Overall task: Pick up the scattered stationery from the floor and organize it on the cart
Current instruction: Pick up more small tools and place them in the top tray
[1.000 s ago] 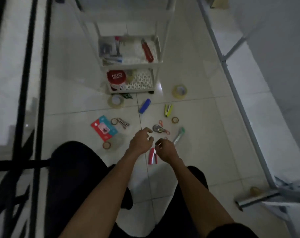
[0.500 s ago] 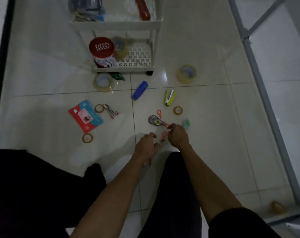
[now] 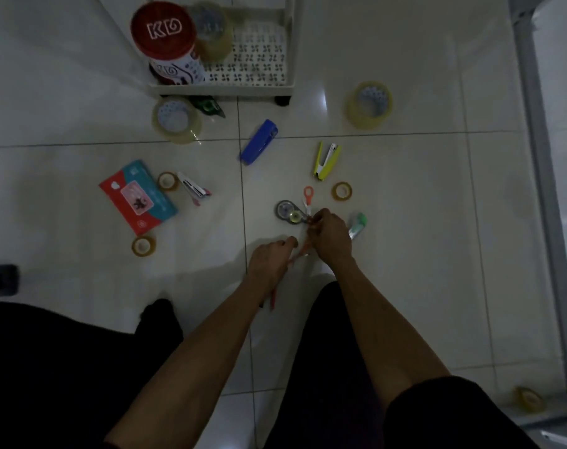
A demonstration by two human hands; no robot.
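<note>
Our right grip (image 3: pixel 331 236) has its fingers curled down onto the near end of the orange scissors (image 3: pixel 307 199). It looks to us like a pinch on the near handle, though the knuckles hide the contact itself. Our left grip (image 3: pixel 269 262) sits just beside it, nearer to us, clasped round a slim red tool (image 3: pixel 272 301) whose tail pokes out under the wrist. We cannot tell in this dim light what kind of tool it is.

What the coming lift turns on is how the scissors lie. They rest on the floor (image 3: pixel 405 254) with their long axis running almost straight away from us, the free orange loop at the far end pointing toward the cart (image 3: pixel 220 89). So the right grip has them by the near end, and the rest stretches ahead of its fingertips. The left is close too but occupied, so we judge the right to be the hand for this one.

A grey correction-tape dispenser (image 3: pixel 287 211) lies touching or just beside the scissors on their left, and a green-and-white item (image 3: pixel 357 224) sits just right of the right grip. We think a lift straight up, not a drag, would spare both. The cart stands well ahead and to the left, its bottom shelf carrying a red tin (image 3: pixel 164 37) and a tape roll (image 3: pixel 211 30), so the carry goes forward-left.
</note>
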